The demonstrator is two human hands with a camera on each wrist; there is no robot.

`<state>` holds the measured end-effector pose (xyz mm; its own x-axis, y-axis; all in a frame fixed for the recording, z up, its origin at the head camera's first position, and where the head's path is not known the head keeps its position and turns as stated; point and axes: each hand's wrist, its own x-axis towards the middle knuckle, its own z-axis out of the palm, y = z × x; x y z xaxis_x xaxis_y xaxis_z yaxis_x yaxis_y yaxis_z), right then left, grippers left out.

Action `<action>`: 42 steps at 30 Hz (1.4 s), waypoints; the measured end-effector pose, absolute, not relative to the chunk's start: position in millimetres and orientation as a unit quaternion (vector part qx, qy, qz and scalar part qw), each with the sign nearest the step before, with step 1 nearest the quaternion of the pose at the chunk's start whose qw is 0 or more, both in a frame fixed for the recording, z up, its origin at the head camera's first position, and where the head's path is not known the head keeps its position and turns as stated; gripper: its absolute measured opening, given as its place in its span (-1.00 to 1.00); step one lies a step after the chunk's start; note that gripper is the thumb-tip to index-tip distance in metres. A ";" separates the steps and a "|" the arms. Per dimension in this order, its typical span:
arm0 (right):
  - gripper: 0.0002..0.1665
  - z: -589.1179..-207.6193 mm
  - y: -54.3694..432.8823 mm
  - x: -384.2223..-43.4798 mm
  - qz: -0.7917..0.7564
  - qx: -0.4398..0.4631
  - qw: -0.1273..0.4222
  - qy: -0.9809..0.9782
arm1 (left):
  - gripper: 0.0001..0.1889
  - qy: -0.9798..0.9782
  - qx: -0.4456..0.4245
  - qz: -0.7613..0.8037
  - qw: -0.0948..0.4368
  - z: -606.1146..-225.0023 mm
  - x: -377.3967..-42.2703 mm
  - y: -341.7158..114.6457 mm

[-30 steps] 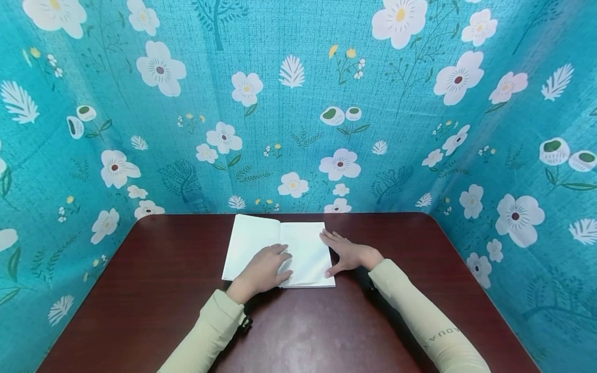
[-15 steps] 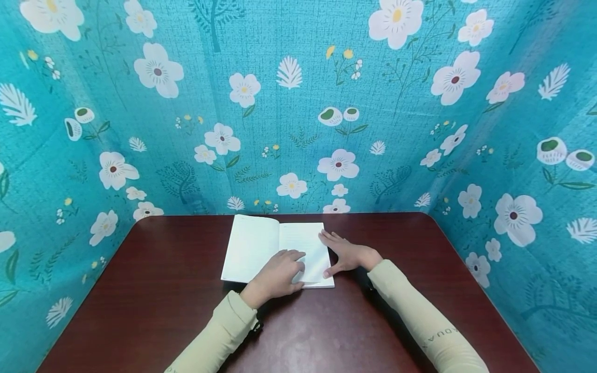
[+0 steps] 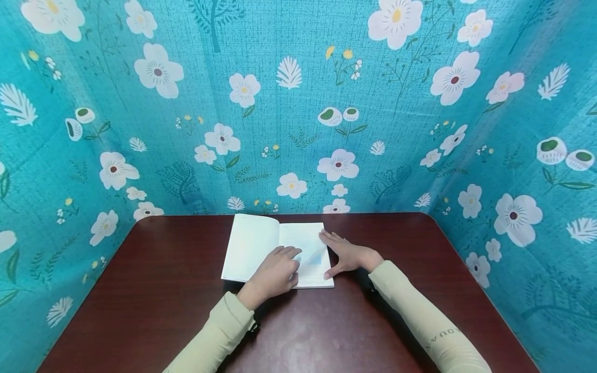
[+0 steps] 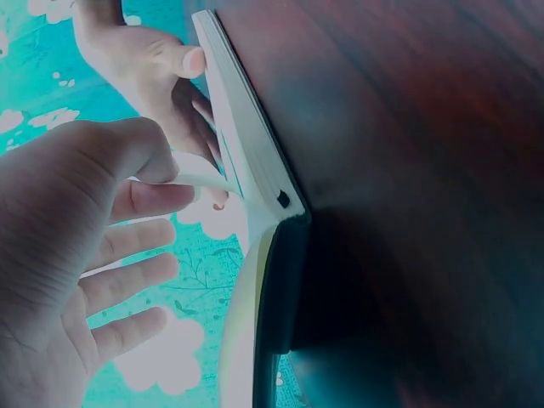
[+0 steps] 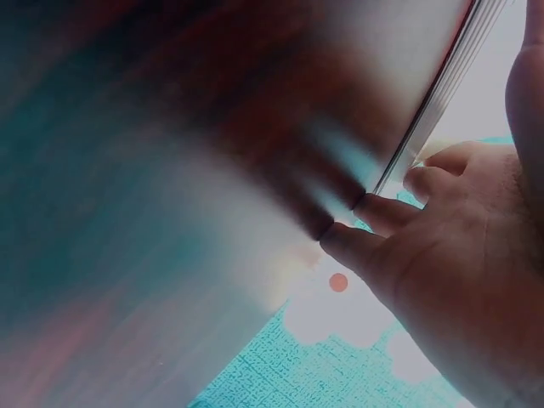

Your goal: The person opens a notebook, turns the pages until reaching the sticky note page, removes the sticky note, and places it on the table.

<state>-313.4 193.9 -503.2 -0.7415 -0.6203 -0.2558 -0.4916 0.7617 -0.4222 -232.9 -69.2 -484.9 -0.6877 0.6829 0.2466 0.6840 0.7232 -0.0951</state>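
Observation:
An open notebook (image 3: 252,248) with white pages lies at the far middle of the table. My left hand (image 3: 274,272) is over its right half, near the front edge. In the left wrist view, its thumb and index finger pinch a page (image 4: 204,173), which curves up from the spine; the other fingers are apart and extended. My right hand (image 3: 347,255) rests at the notebook's right edge, thumb on the lower corner and fingers spread towards the upper one. In the right wrist view, two fingertips (image 5: 338,238) reach down beside the page stack (image 5: 442,93). A pale blue patch shows on the right page.
The dark reddish-brown table (image 3: 317,331) has rounded far corners. A turquoise flowered curtain (image 3: 298,140) hangs close behind it and along both sides. Both forearms, in pale sleeves (image 3: 420,316), come in from the front.
My left hand has moved right across the notebook, then slightly back left, and its spread fingers have closed on a page, which is now raised. The right hand has stayed in place.

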 end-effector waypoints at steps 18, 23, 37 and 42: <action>0.62 -503.0 197.6 -314.0 -0.176 -0.310 0.182 0.916 | -0.74 -0.920 -0.352 -0.073 0.158 -480.4 -231.0 -82.8; 0.57 -503.5 197.4 -313.5 -0.177 -0.321 0.181 0.912 | -0.75 -0.911 -0.343 -0.123 0.192 -476.4 -231.5 -90.2; 0.52 -507.0 193.4 -312.2 -0.175 -0.300 0.195 0.917 | -0.78 -0.895 -0.300 -0.181 0.278 -461.9 -229.7 -109.9; 0.52 -506.7 192.9 -312.0 -0.168 -0.300 0.192 0.919 | -0.77 -0.893 -0.288 -0.183 0.294 -454.3 -226.3 -116.7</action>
<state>-312.0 192.9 -506.7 -0.7460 -0.6167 -0.2513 -0.4878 0.7629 -0.4242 -226.3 -116.7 -454.3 -0.6611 0.4061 0.6309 0.6214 0.7676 0.1570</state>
